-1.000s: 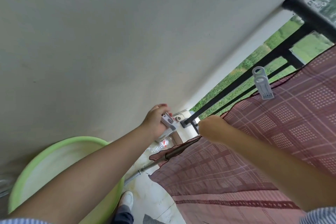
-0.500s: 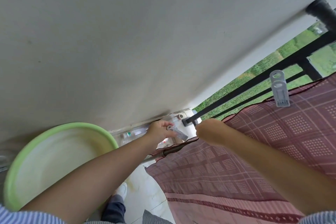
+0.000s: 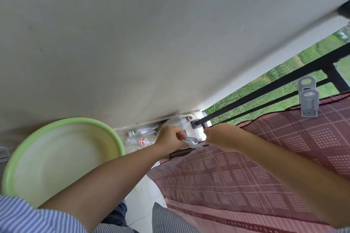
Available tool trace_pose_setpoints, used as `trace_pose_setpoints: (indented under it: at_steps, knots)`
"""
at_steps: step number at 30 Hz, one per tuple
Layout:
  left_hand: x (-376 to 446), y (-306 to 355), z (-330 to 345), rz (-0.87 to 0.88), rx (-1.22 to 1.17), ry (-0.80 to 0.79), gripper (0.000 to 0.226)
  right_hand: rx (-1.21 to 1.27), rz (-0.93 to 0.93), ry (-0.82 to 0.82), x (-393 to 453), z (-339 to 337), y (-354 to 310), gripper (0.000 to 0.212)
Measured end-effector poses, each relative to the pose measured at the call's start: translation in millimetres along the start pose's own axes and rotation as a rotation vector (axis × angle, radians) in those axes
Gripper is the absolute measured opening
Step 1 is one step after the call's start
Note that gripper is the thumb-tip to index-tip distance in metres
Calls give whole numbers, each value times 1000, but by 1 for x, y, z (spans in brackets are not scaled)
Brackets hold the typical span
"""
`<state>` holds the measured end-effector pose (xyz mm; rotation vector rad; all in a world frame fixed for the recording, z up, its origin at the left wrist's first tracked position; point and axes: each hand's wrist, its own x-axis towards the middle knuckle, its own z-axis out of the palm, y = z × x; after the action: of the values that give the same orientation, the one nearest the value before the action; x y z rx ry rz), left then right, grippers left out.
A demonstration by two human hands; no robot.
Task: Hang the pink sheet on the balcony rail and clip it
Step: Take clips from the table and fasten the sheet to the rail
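The pink checked sheet [image 3: 255, 166] hangs over the black balcony rail [image 3: 280, 81] and fills the lower right. A grey clip [image 3: 308, 98] sits on the sheet's top edge at the right. My left hand [image 3: 170, 139] grips a second grey clip [image 3: 193, 141] whose jaws touch the sheet's left corner. My right hand [image 3: 220, 136] is closed on the sheet's edge just right of that clip, close to the rail's wall bracket [image 3: 198, 124].
A light green basin [image 3: 62, 157] stands at the left, close to my left forearm. Plastic bottles [image 3: 140, 141] lie on the floor by the grey wall [image 3: 151, 34]. Grass shows beyond the rail.
My left hand has carried the clip down and right from the wall to the sheet's left corner. The view has tilted, so the basin and the clipped peg sit lower and further right.
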<state>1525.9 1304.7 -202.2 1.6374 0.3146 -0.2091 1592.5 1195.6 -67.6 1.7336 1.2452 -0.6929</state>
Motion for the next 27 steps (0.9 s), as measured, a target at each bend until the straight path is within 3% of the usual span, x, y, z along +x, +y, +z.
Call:
trace_pose_setpoints:
  at_steps: [7, 13, 21, 27]
  knots:
    - [-1, -4, 0, 49, 22, 68, 23, 19, 88, -65, -1, -5, -8, 23]
    - [-1, -6, -5, 63, 49, 39, 23, 189, 139, -16, -6, -9, -9, 33]
    - [-1, -5, -13, 112, 88, 23, 25, 202, 71, 100, -9, -4, -12, 28]
    - [3, 1, -10, 125, 62, -23, 28, 299, 193, 113, -7, 0, -14, 27]
